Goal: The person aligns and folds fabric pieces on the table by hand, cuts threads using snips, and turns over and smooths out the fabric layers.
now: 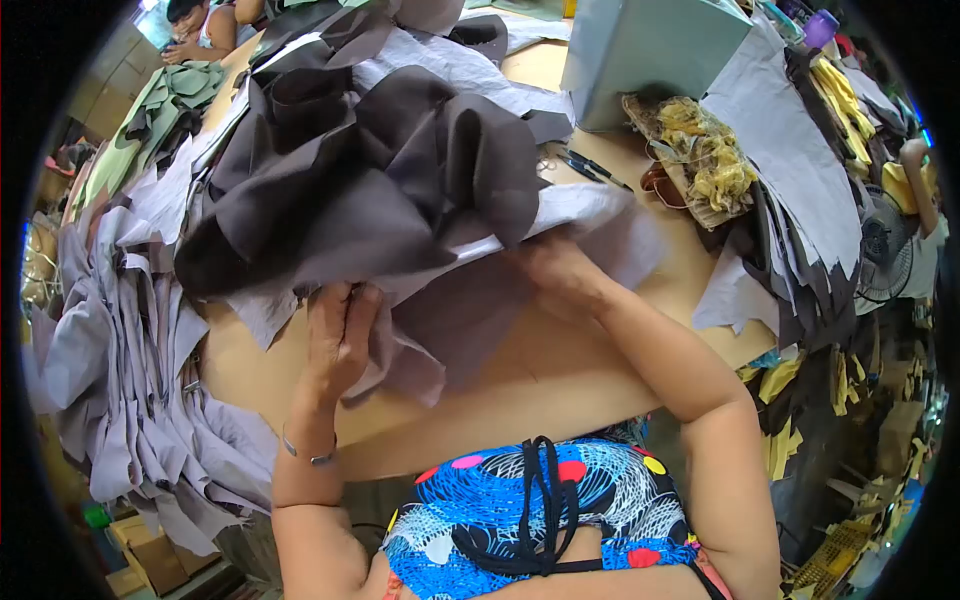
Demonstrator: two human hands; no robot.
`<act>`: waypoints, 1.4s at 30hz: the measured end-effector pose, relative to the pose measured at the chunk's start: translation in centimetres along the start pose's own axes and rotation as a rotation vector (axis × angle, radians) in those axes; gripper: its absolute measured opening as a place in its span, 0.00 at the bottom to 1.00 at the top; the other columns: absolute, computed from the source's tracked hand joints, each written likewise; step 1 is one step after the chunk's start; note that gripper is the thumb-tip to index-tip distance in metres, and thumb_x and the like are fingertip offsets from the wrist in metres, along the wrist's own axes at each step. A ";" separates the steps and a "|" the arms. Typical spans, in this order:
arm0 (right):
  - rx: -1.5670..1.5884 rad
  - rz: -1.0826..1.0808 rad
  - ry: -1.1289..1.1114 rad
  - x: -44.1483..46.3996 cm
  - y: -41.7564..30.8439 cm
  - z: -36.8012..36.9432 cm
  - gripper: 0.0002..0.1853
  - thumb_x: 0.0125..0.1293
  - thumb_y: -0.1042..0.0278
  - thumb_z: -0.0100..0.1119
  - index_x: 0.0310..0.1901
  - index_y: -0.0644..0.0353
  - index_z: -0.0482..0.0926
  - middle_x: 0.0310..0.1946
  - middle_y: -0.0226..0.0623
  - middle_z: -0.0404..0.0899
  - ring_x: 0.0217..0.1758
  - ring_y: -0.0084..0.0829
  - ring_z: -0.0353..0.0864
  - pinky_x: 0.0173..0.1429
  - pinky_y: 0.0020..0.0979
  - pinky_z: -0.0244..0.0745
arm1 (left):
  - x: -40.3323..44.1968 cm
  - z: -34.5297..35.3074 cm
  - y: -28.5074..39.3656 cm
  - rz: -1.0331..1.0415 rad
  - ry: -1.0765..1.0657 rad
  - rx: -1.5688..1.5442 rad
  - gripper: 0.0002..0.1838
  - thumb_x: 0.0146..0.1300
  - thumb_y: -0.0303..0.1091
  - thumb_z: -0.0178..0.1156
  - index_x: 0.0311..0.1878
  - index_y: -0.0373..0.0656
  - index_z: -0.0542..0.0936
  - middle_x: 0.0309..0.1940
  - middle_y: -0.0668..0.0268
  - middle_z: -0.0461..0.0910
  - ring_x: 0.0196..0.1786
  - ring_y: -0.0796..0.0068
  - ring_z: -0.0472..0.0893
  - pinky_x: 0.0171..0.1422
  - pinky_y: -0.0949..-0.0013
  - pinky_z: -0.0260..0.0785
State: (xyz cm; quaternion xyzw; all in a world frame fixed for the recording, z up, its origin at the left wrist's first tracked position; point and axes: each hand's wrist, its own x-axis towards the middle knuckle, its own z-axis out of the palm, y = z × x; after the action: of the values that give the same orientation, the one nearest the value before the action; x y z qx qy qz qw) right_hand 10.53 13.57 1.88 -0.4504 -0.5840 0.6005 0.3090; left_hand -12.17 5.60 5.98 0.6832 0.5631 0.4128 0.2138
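Note:
A large crumpled heap of dark brown cloth [330, 190] with a pale underside lies across the table in front of me. At its near edge, my left hand [342, 325] has its fingers closed on the cloth, and a pale flap hangs beside it. My right hand [560, 265] is at the right part of the same cloth, blurred by motion, with its fingertips hidden at the fabric. A lighter grey-purple piece [460, 310] hangs between the two hands over the tabletop.
Scissors or pens [595, 170] lie by a grey box [650, 60]. A board with yellow scraps [700, 160] sits to the right. Cloth stacks [140, 350] hang at the left edge, others [790, 150] at the right. A person [205, 30] is at the far left; another's arm [920, 180] shows far right.

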 end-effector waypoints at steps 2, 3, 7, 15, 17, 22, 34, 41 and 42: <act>0.044 -0.101 0.130 -0.2 1.0 -0.2 0.22 0.70 0.66 0.45 0.64 0.61 0.65 0.63 0.42 0.66 0.64 0.33 0.65 0.66 0.34 0.62 | -0.5 0.4 -2.9 0.151 0.076 0.171 0.10 0.67 0.31 0.53 0.43 0.34 0.77 0.35 0.53 0.80 0.32 0.54 0.79 0.41 0.63 0.70; 0.068 -0.143 0.186 0.1 1.8 -0.4 0.21 0.71 0.66 0.43 0.63 0.61 0.65 0.62 0.42 0.66 0.64 0.35 0.66 0.67 0.35 0.62 | -0.4 0.1 -3.9 0.075 0.019 0.200 0.10 0.67 0.32 0.53 0.43 0.34 0.77 0.35 0.51 0.80 0.35 0.50 0.78 0.41 0.61 0.70; 0.750 -0.184 -0.024 1.3 3.3 -1.9 0.20 0.72 0.65 0.43 0.62 0.61 0.66 0.62 0.45 0.67 0.64 0.44 0.66 0.67 0.40 0.62 | 0.8 -1.0 -4.6 -0.093 -0.123 0.454 0.11 0.67 0.34 0.53 0.42 0.35 0.77 0.35 0.43 0.78 0.42 0.43 0.78 0.43 0.54 0.69; -0.512 -0.460 0.106 0.8 7.4 -1.7 0.20 0.70 0.66 0.45 0.61 0.62 0.66 0.60 0.45 0.68 0.66 0.39 0.63 0.69 0.39 0.59 | -0.8 2.0 -0.3 0.729 0.200 0.663 0.09 0.58 0.35 0.60 0.42 0.49 0.79 0.48 0.61 0.78 0.48 0.59 0.78 0.52 0.57 0.70; -0.108 -0.251 0.068 1.6 8.0 -1.3 0.20 0.70 0.65 0.42 0.62 0.62 0.67 0.59 0.44 0.68 0.64 0.38 0.65 0.69 0.37 0.60 | -0.1 4.0 2.0 1.062 0.137 0.534 0.13 0.55 0.36 0.61 0.46 0.52 0.78 0.54 0.67 0.77 0.55 0.64 0.76 0.60 0.55 0.67; -0.403 -0.649 0.167 0.7 7.5 -1.6 0.19 0.61 0.79 0.47 0.55 0.62 0.75 0.52 0.51 0.76 0.57 0.48 0.75 0.60 0.38 0.71 | 3.5 7.8 2.9 0.822 0.095 0.787 0.20 0.59 0.32 0.53 0.57 0.49 0.75 0.58 0.65 0.74 0.60 0.66 0.72 0.63 0.57 0.65; -0.038 -0.359 0.027 2.3 6.3 -2.1 0.14 0.69 0.70 0.52 0.55 0.62 0.74 0.48 0.37 0.79 0.53 0.32 0.76 0.58 0.33 0.72 | 3.1 4.6 -1.4 0.694 -0.081 0.094 0.16 0.50 0.22 0.57 0.45 0.42 0.78 0.34 0.61 0.80 0.31 0.62 0.81 0.32 0.65 0.74; 0.154 -0.041 -0.303 -0.3 2.6 -6.4 0.13 0.69 0.68 0.53 0.52 0.61 0.76 0.44 0.35 0.81 0.46 0.28 0.79 0.52 0.31 0.75 | 1.1 4.3 -1.5 0.707 -0.330 0.474 0.15 0.48 0.31 0.62 0.42 0.56 0.79 0.39 0.72 0.78 0.35 0.70 0.81 0.42 0.61 0.74; 0.192 0.005 -0.346 -0.2 2.5 -6.1 0.13 0.69 0.68 0.53 0.52 0.61 0.76 0.43 0.35 0.81 0.45 0.27 0.80 0.51 0.30 0.76 | 0.9 4.4 -1.3 0.736 -0.329 0.501 0.14 0.48 0.32 0.62 0.41 0.56 0.78 0.38 0.73 0.78 0.37 0.71 0.80 0.42 0.61 0.74</act>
State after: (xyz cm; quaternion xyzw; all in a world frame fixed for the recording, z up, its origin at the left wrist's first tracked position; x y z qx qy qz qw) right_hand 16.54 15.64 0.06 -0.3103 -0.5672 0.7227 0.2444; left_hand -9.39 7.59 2.84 0.9242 0.3245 0.1987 -0.0317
